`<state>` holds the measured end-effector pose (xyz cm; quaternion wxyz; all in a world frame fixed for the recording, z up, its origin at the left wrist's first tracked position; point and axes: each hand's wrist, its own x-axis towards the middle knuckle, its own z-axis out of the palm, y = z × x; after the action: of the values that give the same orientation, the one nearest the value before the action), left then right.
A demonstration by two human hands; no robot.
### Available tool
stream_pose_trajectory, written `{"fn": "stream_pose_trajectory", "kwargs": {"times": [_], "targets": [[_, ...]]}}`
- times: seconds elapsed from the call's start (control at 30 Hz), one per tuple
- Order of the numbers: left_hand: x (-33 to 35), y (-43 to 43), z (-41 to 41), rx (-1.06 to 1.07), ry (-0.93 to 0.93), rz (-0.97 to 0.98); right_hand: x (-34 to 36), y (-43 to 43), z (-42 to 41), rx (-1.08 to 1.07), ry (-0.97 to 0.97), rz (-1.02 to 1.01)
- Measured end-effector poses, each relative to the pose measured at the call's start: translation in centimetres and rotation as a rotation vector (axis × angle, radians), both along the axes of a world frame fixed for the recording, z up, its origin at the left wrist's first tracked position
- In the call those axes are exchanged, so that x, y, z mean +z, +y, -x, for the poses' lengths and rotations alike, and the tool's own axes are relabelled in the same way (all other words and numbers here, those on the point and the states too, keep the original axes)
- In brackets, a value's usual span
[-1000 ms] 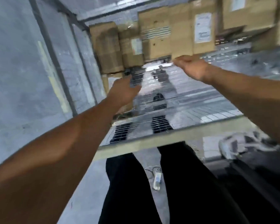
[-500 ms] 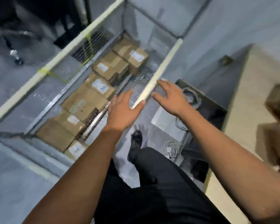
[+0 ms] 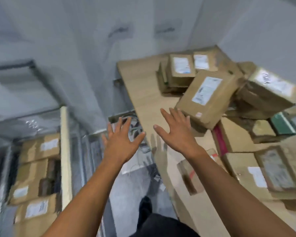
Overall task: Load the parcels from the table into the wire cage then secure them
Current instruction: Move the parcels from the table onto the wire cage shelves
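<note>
Several brown cardboard parcels with white labels are heaped on a pale wooden table [image 3: 140, 79] at the right. A large tilted parcel [image 3: 205, 96] lies nearest, leaning on others. My right hand [image 3: 176, 132] is open with fingers spread, its fingertips just short of that parcel's lower left corner. My left hand [image 3: 121, 142] is also open and empty, hovering over the gap between table and cage. The wire cage [image 3: 65, 151] stands at the left, holding several stacked parcels [image 3: 32, 177].
A grey wall rises behind the table and cage. Between them is grey floor with a fan-like object [image 3: 133, 124] and loose cables [image 3: 149, 170]. My dark trousers and shoe [image 3: 144, 207] show at the bottom. A green box [image 3: 284, 124] sits among the parcels at far right.
My view has swung right from the cage to the table. Both empty hands moved away from the cage and now reach toward the parcel heap.
</note>
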<state>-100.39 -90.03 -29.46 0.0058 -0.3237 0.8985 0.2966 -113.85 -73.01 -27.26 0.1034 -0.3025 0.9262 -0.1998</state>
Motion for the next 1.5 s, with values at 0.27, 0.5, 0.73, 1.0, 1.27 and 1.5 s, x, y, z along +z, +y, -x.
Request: {"fn": "stream_pose_trajectory", "kwargs": {"times": [0.27, 0.5, 0.73, 1.0, 1.27, 1.5], "targets": [[1.4, 3.3, 15.1, -0.207, 0.102, -0.024, 1.9, 6.1, 8.9, -0.420, 0.009, 0.241], [-2.3, 3.5, 24.2, -0.357, 0.056, -0.261, -1.2, 8.7, 11.2, -0.765, -0.055, 0.363], [-5.1, 3.5, 31.4, -0.344, -0.019, -0.580, -3.7, 7.7, 14.0, -0.922, -0.223, 0.376], [-5.9, 3.8, 31.4, -0.395, -0.023, -0.838, -5.5, 6.6, 14.1, -0.958, -0.304, 0.524], [-4.0, 4.5, 25.4, -0.269, 0.093, -0.747, -4.8, 7.7, 10.5, -0.842, -0.348, 0.614], [-2.0, 5.8, 18.7, -0.101, 0.251, -0.701, -2.6, 9.2, 6.8, -0.687, -0.467, 0.694]]}}
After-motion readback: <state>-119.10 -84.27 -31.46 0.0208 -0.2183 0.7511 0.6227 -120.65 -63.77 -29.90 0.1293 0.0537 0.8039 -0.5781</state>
